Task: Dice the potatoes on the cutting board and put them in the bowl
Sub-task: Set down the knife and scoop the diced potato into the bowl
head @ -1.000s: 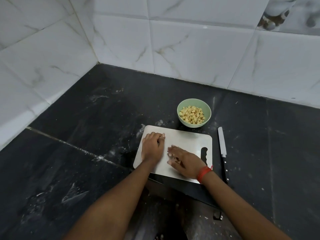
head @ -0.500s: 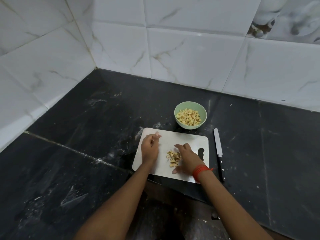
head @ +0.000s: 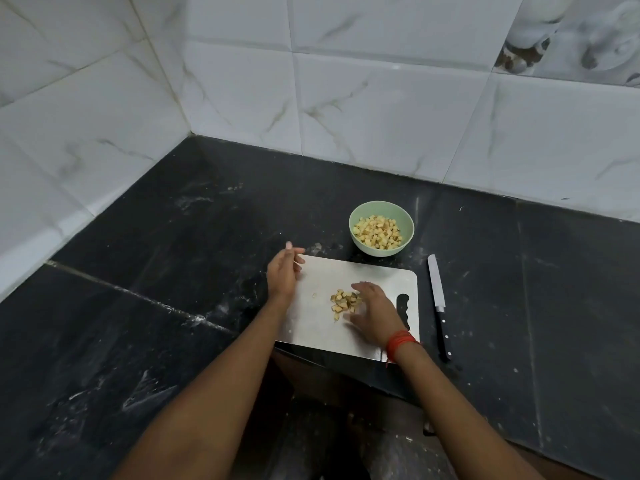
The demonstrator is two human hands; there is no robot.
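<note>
A white cutting board [head: 311,327] lies on the black counter. A small heap of diced potato [head: 343,301] sits near its middle. My right hand [head: 375,315] cups the heap from the right, fingers spread and touching the pieces. At the board's far left corner my left hand [head: 284,271] stands on its edge with fingers relaxed, holding nothing. Just beyond the board is a light green bowl [head: 405,242], which holds several potato cubes [head: 377,232]. A knife [head: 438,306] with a black handle lies to the right of the board.
White marble-look tiled walls [head: 381,109] close the corner at the back and left. The black counter [head: 156,306] stretches left and right of the board, dusted with white smears. The counter's front edge runs just below the board.
Both hands lay flat over the pieces on the board. The right hand has swept the dice into a heap; the left hand has drawn away to the board's left edge.
</note>
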